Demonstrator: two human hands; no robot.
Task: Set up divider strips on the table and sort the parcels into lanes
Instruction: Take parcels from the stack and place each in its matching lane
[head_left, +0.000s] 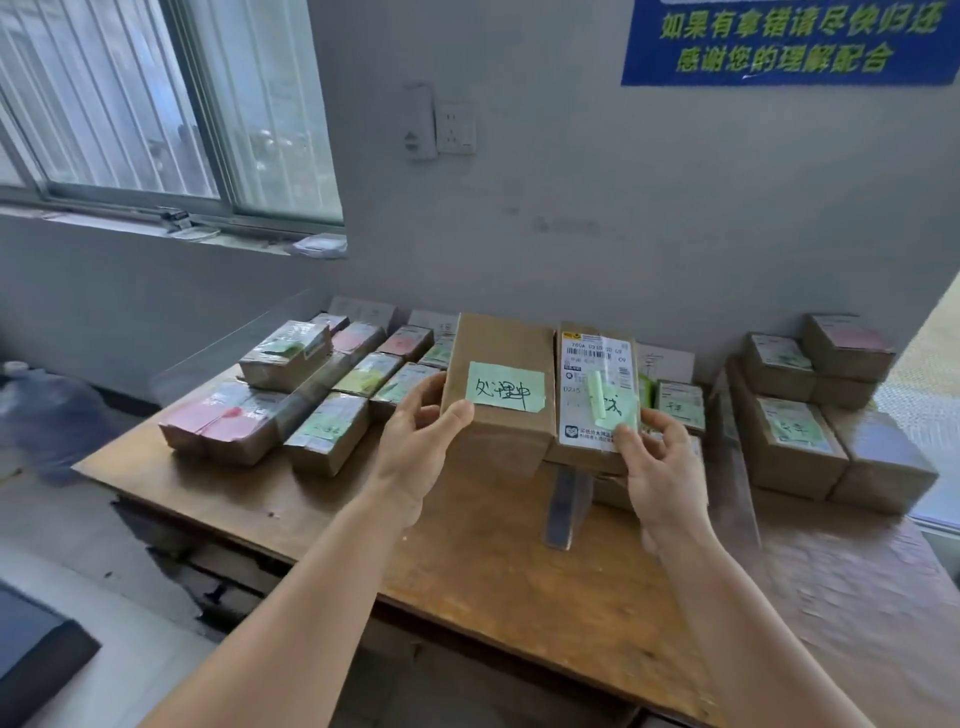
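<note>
The left hand (415, 431) grips the plain brown box (498, 395) with the green note by its side, held up over the table (493, 561), the right hand (660, 467) pinches the labelled box (597, 389) beside it, and both boxes look stiff and light.

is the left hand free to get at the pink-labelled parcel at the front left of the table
Probably not yet: the left hand grips the brown box. Otherwise the way to the pink-labelled parcel looks open.

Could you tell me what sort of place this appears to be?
Probably a parcel pickup or sorting room: labelled parcels lie in rows on a wooden table, and a blue notice hangs on the wall.
</note>
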